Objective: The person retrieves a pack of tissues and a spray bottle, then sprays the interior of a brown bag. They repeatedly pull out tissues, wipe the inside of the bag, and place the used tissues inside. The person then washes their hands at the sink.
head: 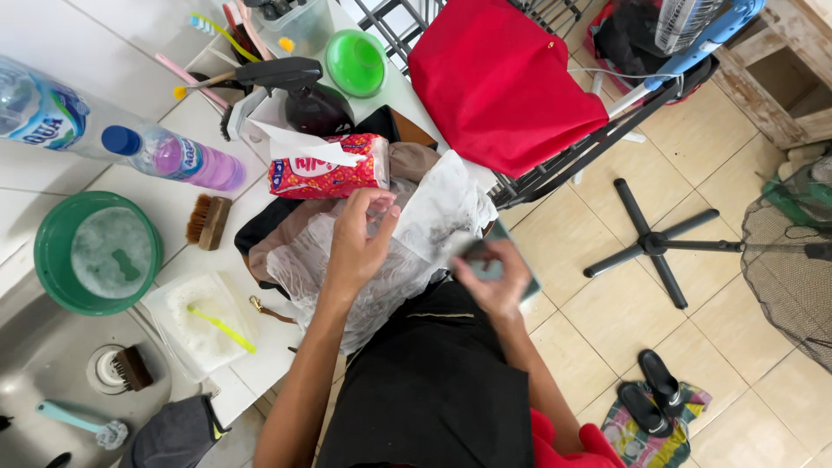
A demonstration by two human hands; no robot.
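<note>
Hands | my left hand (357, 243) pinches crumpled clear plastic wrap (347, 277) beneath its fingers, steadying it | my right hand (494, 279), blurred, grips a dark object (478, 253); soiled white tissue (438, 212) just above both thumbs.

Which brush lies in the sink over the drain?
The dark-bristled scrub brush, sitting on the drain. The wooden brush lies up on the tiled counter, and the yellow toothbrush rests in the white tray.
</note>
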